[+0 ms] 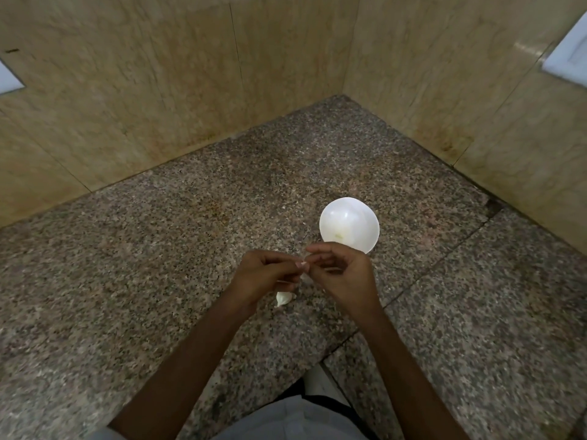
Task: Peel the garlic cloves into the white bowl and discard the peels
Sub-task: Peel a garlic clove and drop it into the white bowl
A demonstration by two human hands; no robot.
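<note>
- Left hand (263, 276): fingers curled, pinching a garlic clove (304, 265) that is mostly hidden. Hold it steady.
- 1 spare clove (283, 298) lies just beneath this hand.
- Right hand (343, 274): pinches the same clove. Strip the skin in small pulls.
- White bowl (349, 228): just beyond this hand. Drop only bare cloves there.

My forearms are bare, coming in from the bottom edge and converging at centre. My left grip (263, 277) and right grip (344, 274) meet fingertip to fingertip. Fingers are curled on both, and the tips pinch a garlic clove (305, 275) between them. Wrists roughly level, backs of hands up.
</note>
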